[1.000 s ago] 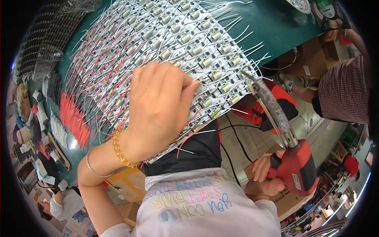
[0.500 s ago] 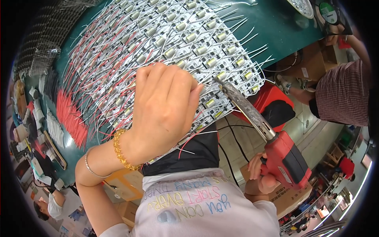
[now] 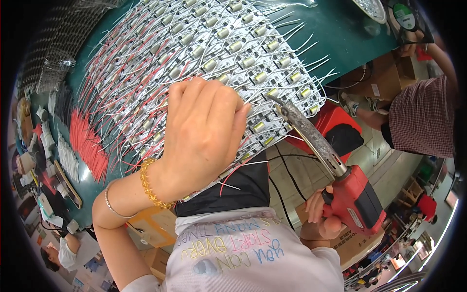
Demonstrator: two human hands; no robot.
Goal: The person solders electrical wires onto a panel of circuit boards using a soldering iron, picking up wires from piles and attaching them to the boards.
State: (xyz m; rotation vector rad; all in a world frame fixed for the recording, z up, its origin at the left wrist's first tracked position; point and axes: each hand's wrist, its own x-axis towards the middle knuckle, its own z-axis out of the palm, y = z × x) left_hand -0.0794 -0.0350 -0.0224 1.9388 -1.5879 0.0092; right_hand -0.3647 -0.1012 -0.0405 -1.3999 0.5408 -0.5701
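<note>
My left hand (image 3: pixel 202 129) lies over the near part of a large panel of white circuit boards (image 3: pixel 250 90), closed with the fingers curled down. Whatever its fingertips pinch is hidden from view. Each small board carries a pale cylindrical part, and many thin white and red wires stick out of the panel. At the right, my right hand (image 3: pixel 323 219) is wrapped round the red and black handle of a soldering gun (image 3: pixel 357 202). Its metal barrel slants up and left, with the thin tip over the right part of the panel, beside the left hand's fingers.
A green table (image 3: pixel 340 41) lies under the panel. Bundles of red wires (image 3: pixel 87 146) and white wires (image 3: pixel 68 158) rest at the left. A red stool (image 3: pixel 335 129) stands beyond the table edge. Another person's checked garment (image 3: pixel 423 119) shows at the right.
The soldering gun and my right hand have shifted slightly right, and the tip has drawn back a little from the left hand. My left hand stays where it was.
</note>
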